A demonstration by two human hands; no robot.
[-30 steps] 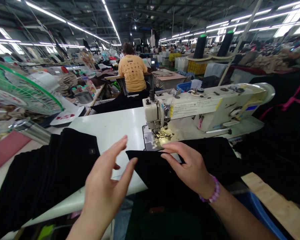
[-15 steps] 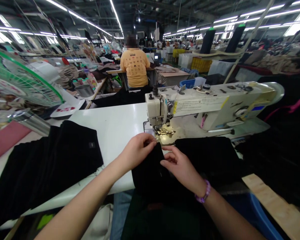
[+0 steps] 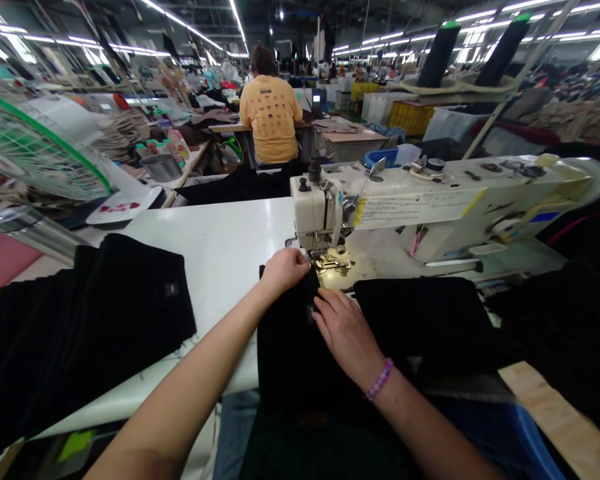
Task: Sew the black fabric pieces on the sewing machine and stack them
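Note:
A black fabric piece point(image 3: 290, 347) lies on the white table point(image 3: 220, 247) in front of a cream sewing machine point(image 3: 430, 207). My left hand point(image 3: 285, 270) is closed, pinching the fabric's top edge just left of the presser foot point(image 3: 330, 262). My right hand point(image 3: 345, 330) rests on the fabric a little nearer me, fingers curled down on a small label-like patch. A purple bead bracelet circles that wrist.
A stack of black fabric pieces point(image 3: 80, 320) lies at the left of the table. More black cloth point(image 3: 420, 320) sits right of my hands. A green-rimmed fan point(image 3: 35, 153) stands far left. A person in a yellow shirt point(image 3: 271, 117) sits ahead, back turned.
My left hand went from open in the air to pinching the fabric edge. Both hands have moved the fabric forward towards the presser foot.

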